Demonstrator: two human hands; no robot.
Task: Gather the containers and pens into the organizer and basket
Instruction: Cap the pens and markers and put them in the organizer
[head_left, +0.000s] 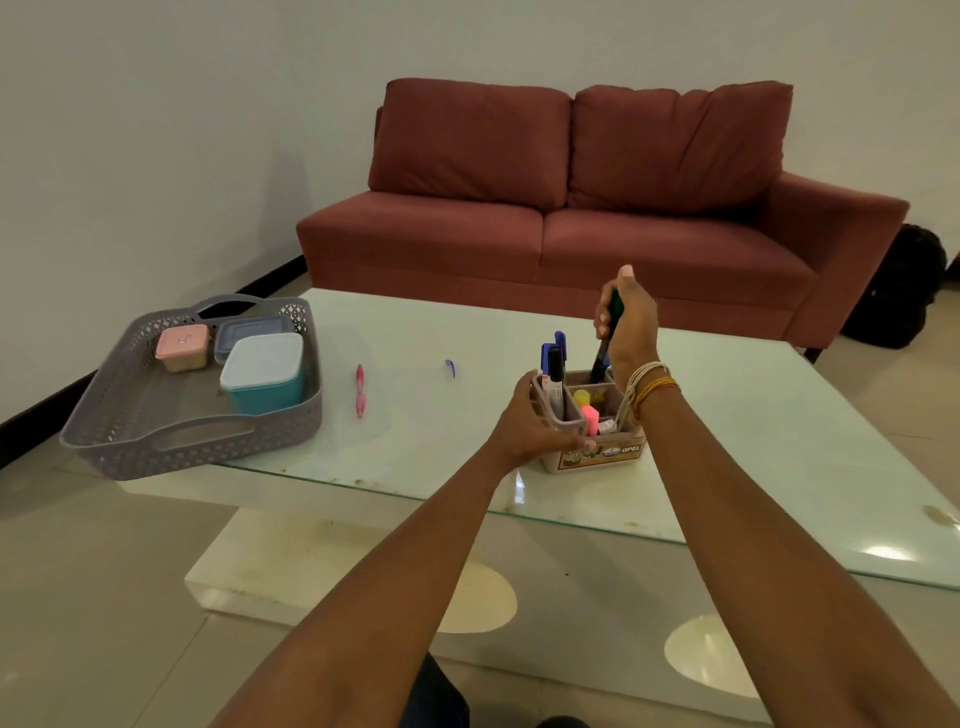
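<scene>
I note the right hand (626, 322) clamped on a green marker (607, 338), its tip entering the organizer (592, 426); the left hand (535, 421) grips the organizer's left wall. Left of the organizer, a pink pen (359, 391) and blue pen (450, 368) lie loose on the worktop (779, 441); I judge they come next.

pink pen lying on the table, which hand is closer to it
Left. The left hand grips the organizer, to the right of the pink pen; the right hand holds a green marker farther right.
</scene>
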